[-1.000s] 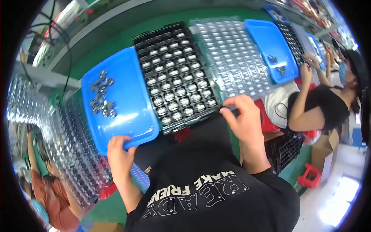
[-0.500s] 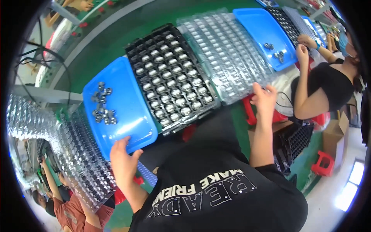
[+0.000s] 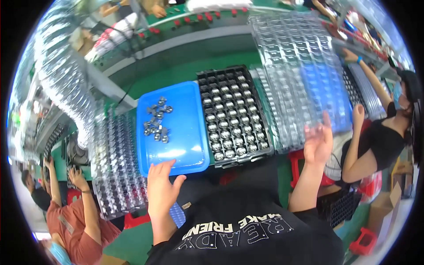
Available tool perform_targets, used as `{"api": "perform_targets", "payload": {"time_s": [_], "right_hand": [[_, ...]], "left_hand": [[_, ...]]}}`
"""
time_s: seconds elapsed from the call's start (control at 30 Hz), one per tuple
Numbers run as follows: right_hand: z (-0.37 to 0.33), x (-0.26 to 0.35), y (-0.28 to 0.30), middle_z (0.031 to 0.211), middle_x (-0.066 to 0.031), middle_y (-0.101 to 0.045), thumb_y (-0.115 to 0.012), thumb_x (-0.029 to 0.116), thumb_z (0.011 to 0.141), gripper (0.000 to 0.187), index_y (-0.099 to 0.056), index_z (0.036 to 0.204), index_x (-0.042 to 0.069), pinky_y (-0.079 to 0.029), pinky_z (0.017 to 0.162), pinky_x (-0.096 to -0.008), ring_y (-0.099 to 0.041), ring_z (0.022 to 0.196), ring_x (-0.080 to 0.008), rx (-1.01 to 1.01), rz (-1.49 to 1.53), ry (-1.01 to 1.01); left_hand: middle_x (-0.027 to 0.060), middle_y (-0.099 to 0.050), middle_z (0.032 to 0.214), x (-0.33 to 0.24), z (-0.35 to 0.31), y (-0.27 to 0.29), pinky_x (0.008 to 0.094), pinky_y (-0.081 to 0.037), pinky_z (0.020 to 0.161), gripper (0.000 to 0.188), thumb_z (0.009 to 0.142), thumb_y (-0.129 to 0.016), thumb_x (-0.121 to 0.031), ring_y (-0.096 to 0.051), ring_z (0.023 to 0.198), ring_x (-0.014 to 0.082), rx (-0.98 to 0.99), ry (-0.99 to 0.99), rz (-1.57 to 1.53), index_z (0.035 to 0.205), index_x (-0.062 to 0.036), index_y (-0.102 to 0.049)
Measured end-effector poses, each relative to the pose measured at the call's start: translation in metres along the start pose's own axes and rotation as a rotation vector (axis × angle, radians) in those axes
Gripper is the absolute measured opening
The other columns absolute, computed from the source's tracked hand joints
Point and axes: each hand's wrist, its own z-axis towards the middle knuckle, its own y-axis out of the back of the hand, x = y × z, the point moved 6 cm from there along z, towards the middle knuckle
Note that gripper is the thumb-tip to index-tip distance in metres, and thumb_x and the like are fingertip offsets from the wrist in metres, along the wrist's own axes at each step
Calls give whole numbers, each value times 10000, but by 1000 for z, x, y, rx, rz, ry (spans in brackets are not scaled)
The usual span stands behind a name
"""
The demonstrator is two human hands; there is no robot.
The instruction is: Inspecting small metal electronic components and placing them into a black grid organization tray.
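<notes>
At the near edge of the blue tray, my left hand rests with fingers stretched and thumb apart, holding nothing. Small shiny metal parts lie loose in that tray. My right hand grips the near edge of a clear plastic blister tray, its fingertips partly blurred and seen through the plastic. This clear tray is raised and tilted, its far end up. Beneath its left side shows another clear tray. Between the two hands stands a black tray with rows of shiny metal parts in its cells.
A second blue tray shows through the raised plastic. On the right sits a co-worker in black; another in a rust-coloured shirt works at left. Clear trays stand left of the blue tray, near a silver duct.
My right hand has lifted the clear blister tray up and to the right, over the second blue tray. My left hand stays at the blue tray's near edge. The view has shifted.
</notes>
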Motion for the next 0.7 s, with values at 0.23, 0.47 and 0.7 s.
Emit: {"api": "perform_targets", "payload": {"time_s": [0.23,0.47,0.7], "right_hand": [[-22,-15,-2,1070,-102,-652,-528,95,859,643,-410,1489,51,-560,712,-416,-575,665,-173,486,270,-227],[-70,-51,-59,1240,-248,-600,-554,127,815,649,-425,1420,-68,-574,781,-445,-662,892,-267,746,105,-324],[-322,-94,-214,1236,-211,-600,-813,389,793,947,-363,1462,-107,-548,811,-361,-644,949,-224,1682,-175,-539]], "left_hand": [[148,-683,1145,-40,-37,64,411,-513,913,447,776,-811,-135,-647,1060,333,-354,-229,-292,1189,-49,-663],[202,-671,1185,-14,-156,177,350,-524,878,909,843,-756,-536,-671,1013,247,-1026,-208,-696,1441,58,-415],[82,-649,1065,119,-430,137,241,-517,644,719,935,-706,-341,-630,821,114,-1214,437,-868,1465,23,-386]]}}
